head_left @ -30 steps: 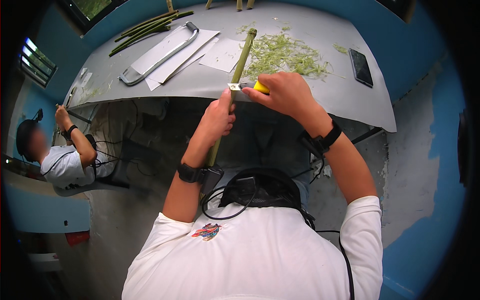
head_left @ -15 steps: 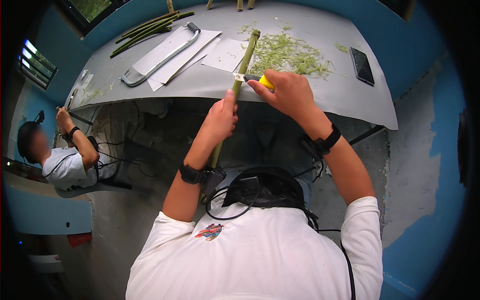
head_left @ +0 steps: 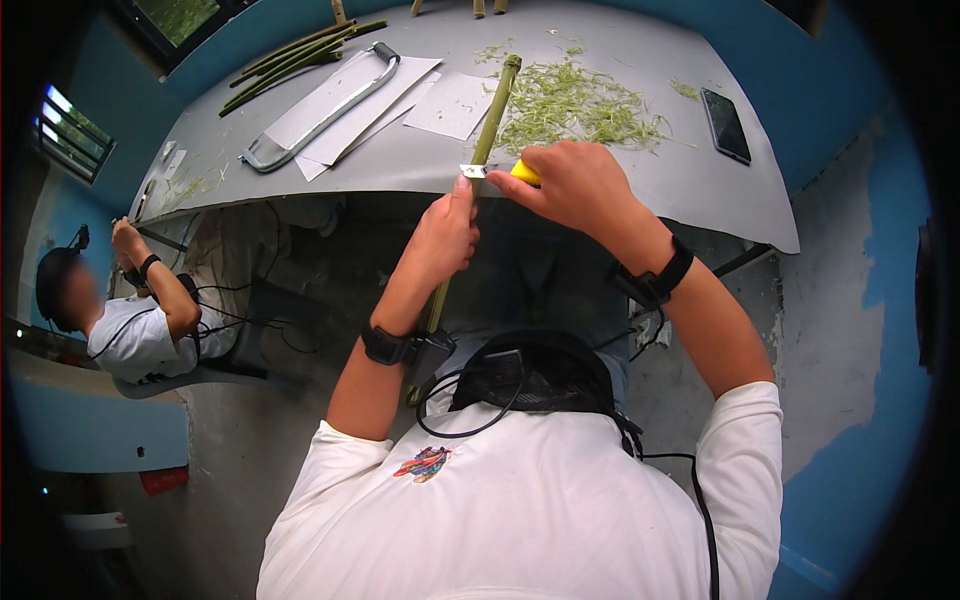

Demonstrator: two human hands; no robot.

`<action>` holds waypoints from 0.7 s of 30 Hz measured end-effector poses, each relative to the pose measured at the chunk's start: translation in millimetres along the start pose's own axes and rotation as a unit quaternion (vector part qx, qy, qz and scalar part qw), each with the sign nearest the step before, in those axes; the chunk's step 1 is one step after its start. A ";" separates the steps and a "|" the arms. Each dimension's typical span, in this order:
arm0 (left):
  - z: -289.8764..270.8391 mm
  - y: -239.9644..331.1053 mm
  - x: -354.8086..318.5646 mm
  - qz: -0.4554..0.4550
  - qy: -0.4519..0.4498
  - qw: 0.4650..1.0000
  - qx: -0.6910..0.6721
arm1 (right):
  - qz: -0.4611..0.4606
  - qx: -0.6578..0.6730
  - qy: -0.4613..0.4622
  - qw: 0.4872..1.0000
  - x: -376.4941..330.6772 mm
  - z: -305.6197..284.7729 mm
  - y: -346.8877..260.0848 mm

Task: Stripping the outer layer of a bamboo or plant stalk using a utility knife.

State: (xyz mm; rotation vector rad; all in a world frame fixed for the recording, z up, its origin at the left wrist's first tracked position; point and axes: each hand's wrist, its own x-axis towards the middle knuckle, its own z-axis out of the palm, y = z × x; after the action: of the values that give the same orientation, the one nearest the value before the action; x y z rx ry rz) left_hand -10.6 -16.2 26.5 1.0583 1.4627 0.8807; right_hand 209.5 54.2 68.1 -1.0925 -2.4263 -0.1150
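A green stalk [head_left: 493, 115] slants across the near edge of a grey table [head_left: 640, 60] — its top over the surface, its lower length running down beside the worker's left forearm. The left grip [head_left: 447, 232] is wrapped around it, thumb close to a blade [head_left: 474, 171]; the right grip [head_left: 585, 190] clasps the yellow handle [head_left: 525, 173]. Shavings [head_left: 575, 108] lie beyond. The stalk looks light and stiff, perhaps slick — likely best held around mid-shaft, fingers clear of the edge.
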 end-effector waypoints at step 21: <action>-2.1 -4.0 2.6 -0.015 -0.015 0.999 -0.041 | 0.085 0.026 0.098 0.991 10.4 19.9 9.4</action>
State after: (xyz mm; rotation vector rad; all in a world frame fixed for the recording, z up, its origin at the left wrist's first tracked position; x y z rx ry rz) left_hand -13.4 -15.1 22.2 0.9824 1.4023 0.8942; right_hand 202.7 73.0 54.2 -1.1997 -2.1427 -0.0970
